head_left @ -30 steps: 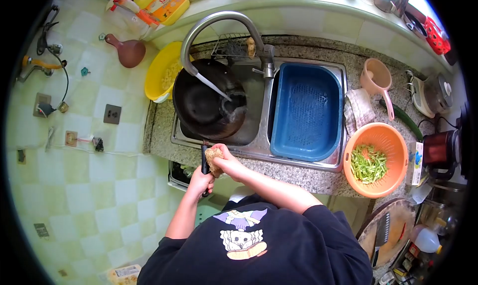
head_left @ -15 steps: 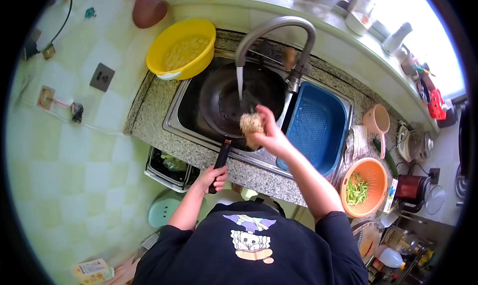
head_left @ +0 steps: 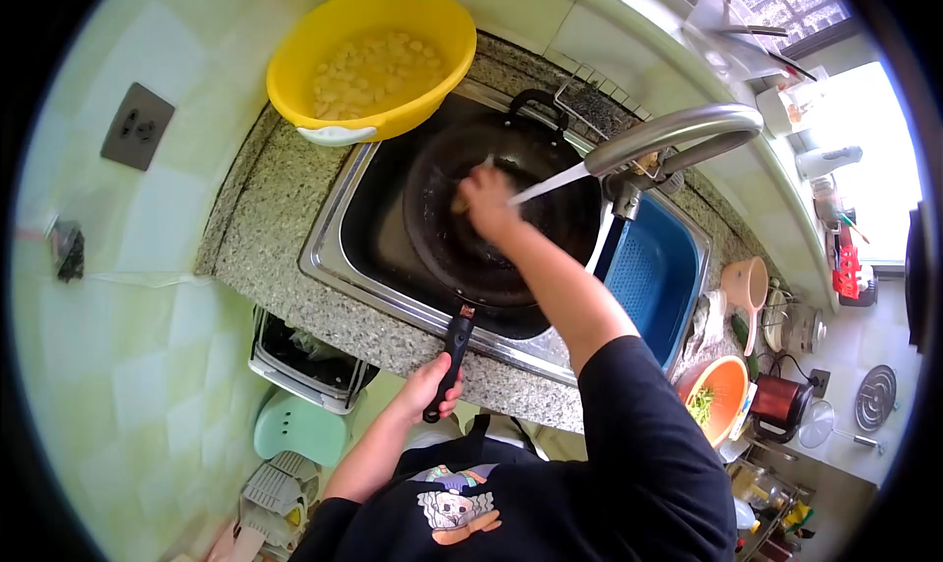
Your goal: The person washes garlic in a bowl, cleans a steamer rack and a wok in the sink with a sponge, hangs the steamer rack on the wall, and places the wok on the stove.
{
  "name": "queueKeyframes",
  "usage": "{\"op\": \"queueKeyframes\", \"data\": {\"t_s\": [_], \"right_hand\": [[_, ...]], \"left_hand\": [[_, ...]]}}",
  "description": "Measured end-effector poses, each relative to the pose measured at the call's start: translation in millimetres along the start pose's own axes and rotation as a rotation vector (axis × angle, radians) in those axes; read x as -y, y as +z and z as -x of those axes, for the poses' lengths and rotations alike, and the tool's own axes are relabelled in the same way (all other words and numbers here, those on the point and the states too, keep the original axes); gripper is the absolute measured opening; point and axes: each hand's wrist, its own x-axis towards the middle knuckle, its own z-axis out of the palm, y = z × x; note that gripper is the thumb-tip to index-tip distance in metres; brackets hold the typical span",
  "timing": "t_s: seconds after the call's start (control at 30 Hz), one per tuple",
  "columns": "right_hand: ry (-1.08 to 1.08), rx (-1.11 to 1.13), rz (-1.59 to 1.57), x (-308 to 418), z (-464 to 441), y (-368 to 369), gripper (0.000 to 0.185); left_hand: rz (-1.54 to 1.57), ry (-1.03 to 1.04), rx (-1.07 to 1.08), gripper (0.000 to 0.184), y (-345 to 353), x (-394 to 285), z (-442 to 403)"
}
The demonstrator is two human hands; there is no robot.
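Note:
A dark wok (head_left: 457,248) lies in the left bowl of the metal sink (head_left: 329,243), its black handle pointing toward me. My left hand (head_left: 429,387) is closed around that handle. Inside the wok, my right hand (head_left: 486,203) presses down on the pan's surface, blurred by motion. Its fingers are closed on a tan fibrous scrubber (head_left: 459,204), mostly hidden beneath them. Water streams from the curved faucet (head_left: 678,135) beside my right hand and wrist.
A yellow basin (head_left: 432,95) of pale pieces in water stands behind the sink at left. A blue perforated basket (head_left: 653,272) sits in the right bowl. Farther right are a pink ladle (head_left: 747,282), an orange colander (head_left: 729,390) with green shreds, and a red kettle (head_left: 783,405).
My right hand has gone from above the wok's near edge down into the wok with the scrubber. My left hand still grips the handle. The view has shifted closer to the sink.

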Motion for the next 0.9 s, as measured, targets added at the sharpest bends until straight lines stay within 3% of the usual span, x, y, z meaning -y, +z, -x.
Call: {"op": "queueKeyframes", "data": {"t_s": [0.03, 0.13, 0.2, 0.23, 0.33, 0.43, 0.5, 0.53, 0.6, 0.67, 0.8, 0.87, 0.9], "right_hand": [[0.159, 0.132, 0.044, -18, -2, -4, 0.021], [0.218, 0.047, 0.168, -32, 49, -21, 0.028], [0.326, 0.444, 0.127, 10, 66, -36, 0.028], [0.213, 0.500, 0.104, 28, 68, -34, 0.026], [0.029, 0.211, -0.062, 45, 32, -17, 0.022], [0.081, 0.096, 0.130, -25, -1, 5, 0.019], [0.201, 0.029, 0.178, -46, 19, -21, 0.014], [0.298, 0.222, 0.216, -44, 36, -23, 0.023], [0.409, 0.372, 0.149, 2, 63, -27, 0.026], [0.254, 0.479, 0.033, 51, 60, -22, 0.024], [0.312, 0.118, -0.101, 56, -26, 16, 0.032], [0.520, -0.018, -0.180, 18, -61, 24, 0.038], [0.839, -0.252, -0.396, 8, -77, 24, 0.041]], "left_hand": [[0.013, 0.016, -0.001, 0.049, -3, 3, -1], [0.013, 0.059, -0.030, 0.046, -4, 1, 2], [0.019, 0.069, -0.034, 0.044, -2, 1, 3], [0.024, 0.069, -0.026, 0.044, -2, 0, 2], [0.007, 0.041, -0.059, 0.044, -2, -2, 0], [0.016, 0.048, -0.082, 0.043, -4, 2, -1], [0.030, 0.052, -0.089, 0.043, -3, 2, 0], [0.034, 0.054, -0.085, 0.043, -3, 0, 1], [0.042, 0.027, -0.068, 0.042, -5, -3, 1], [0.043, 0.001, -0.062, 0.041, -3, -6, 2], [-0.029, -0.036, -0.083, 0.042, -4, -10, 2], [-0.012, -0.028, -0.077, 0.042, -6, -6, 1], [0.003, -0.033, -0.072, 0.042, -6, -6, 1]]}}
